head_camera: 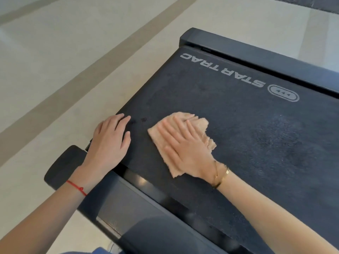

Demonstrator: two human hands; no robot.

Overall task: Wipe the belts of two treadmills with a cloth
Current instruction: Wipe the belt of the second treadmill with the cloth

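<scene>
A black treadmill belt (247,136) with a white "STAR TRAC" logo fills the middle and right of the head view. A beige folded cloth (201,125) lies flat on the belt near its rear end. My right hand (185,149) presses palm-down on the cloth, fingers spread and pointing up-left. My left hand (110,142) rests flat on the belt's left rear corner, fingers apart, holding nothing. Two small dark spots (145,119) sit on the belt between the hands. Dusty pale streaks show on the belt at the right.
The treadmill's black side rails run along the near side (146,202) and far side (266,61); a rounded end cap (64,164) sticks out at the near-left corner. Pale tiled floor (73,61) with a darker stripe lies to the left. A second dark machine edge (322,4) shows top right.
</scene>
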